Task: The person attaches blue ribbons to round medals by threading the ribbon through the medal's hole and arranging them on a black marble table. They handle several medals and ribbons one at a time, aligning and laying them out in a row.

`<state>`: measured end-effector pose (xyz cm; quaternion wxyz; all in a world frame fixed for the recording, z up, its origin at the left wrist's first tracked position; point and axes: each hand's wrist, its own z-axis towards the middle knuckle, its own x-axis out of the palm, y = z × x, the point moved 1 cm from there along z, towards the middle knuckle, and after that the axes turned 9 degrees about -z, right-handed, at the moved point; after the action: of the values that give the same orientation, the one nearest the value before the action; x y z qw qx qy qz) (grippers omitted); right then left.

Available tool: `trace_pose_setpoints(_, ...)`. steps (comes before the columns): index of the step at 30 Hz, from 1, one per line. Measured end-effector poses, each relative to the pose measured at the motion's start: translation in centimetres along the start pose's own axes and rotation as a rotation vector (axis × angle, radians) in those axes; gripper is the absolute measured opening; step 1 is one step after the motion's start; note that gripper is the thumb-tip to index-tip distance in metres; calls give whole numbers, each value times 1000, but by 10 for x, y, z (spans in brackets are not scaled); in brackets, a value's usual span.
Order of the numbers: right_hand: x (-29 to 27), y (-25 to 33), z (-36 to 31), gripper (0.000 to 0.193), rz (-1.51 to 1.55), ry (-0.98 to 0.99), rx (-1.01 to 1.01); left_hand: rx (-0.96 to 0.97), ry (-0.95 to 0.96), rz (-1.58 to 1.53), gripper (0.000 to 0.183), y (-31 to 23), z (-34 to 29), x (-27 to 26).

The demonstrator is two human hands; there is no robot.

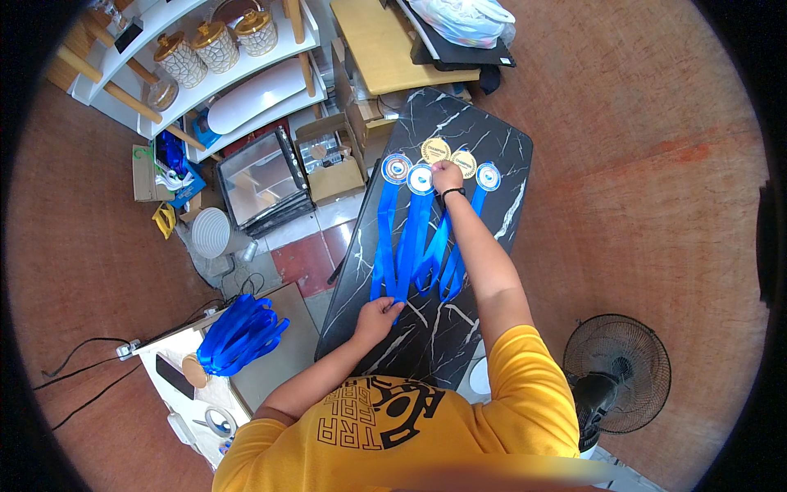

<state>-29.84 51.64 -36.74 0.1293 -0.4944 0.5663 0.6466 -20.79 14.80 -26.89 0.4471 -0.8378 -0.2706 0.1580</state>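
Several medals with blue ribbons lie in a cluster on a black marble-patterned table [500,209]. Two show gold faces, the left gold medal [435,148] and the right gold medal [466,163]. Blue-and-white medals rest beside them: an outer left one [396,169], a middle one [420,179] and an outer right one [488,176]. My right hand [447,175] is closed at the edge of the middle medal, its fingertips partly hidden. Nearer to me, my left hand [379,319] pinches the lower end of a blue ribbon [407,262]. The ribbons stretch toward me.
On a side table at left sit a bundle of blue ribbons [242,334] and a roll of tape [220,422]. A black fan [616,373] stands at right. Beyond the table's left edge are an open cardboard box [336,180], stacked frames [266,180] and a shelf with jars [215,47].
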Motion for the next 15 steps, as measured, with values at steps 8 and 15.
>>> trace_pose_setpoints(8,11,8,11,16,-126,45,-32,-4,-27,-7,27,-4,-5,-12)
trace_pose_setpoints(15,8,21,-1,13,-82,-59,-90,-33,-47,-50,27,10,5,-15)
